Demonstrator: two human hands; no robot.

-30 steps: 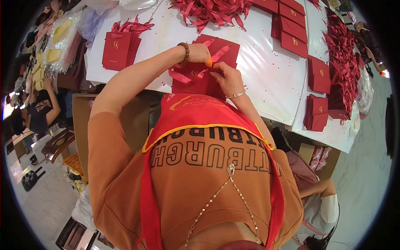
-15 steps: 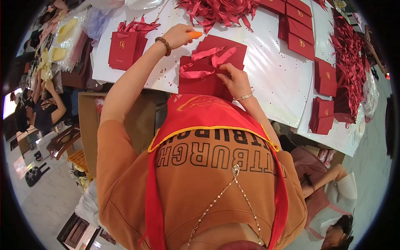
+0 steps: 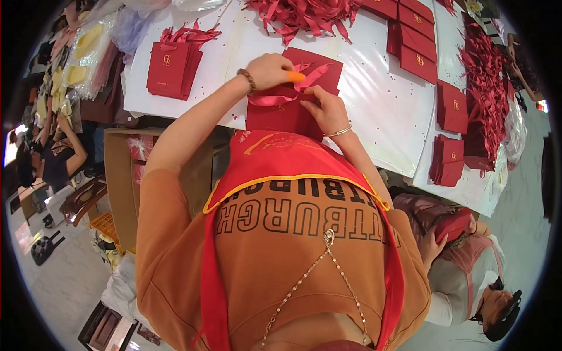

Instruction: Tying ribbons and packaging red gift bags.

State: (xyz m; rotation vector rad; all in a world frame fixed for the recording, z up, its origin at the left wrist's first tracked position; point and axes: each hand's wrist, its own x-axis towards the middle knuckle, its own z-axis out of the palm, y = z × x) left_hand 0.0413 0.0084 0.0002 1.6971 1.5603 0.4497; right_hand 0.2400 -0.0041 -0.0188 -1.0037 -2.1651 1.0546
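Note:
A dark red paper gift bag lies in front of me at the table's near edge, a pink-red ribbon looped across it. My right hand pinches the ribbon near the bag's right side, between thumb and fingertips. From the upper left my left hand reaches in, fingers curled. An orange finger cover on it meets the ribbon beside my right fingertips; its exact grip is partly hidden. Under the hands, another flat red bag extends toward the far side.
Finished-looking red bags with ribbons stand to the left. A heap of ribbons lies at the far middle. More red bags and ribbons line the right. A cardboard box is below left; a seated person holds a red bag at lower right.
My left hand has come down and right, from above the bags to the ribbon by my right hand. The person at lower right now holds a red bag in view.

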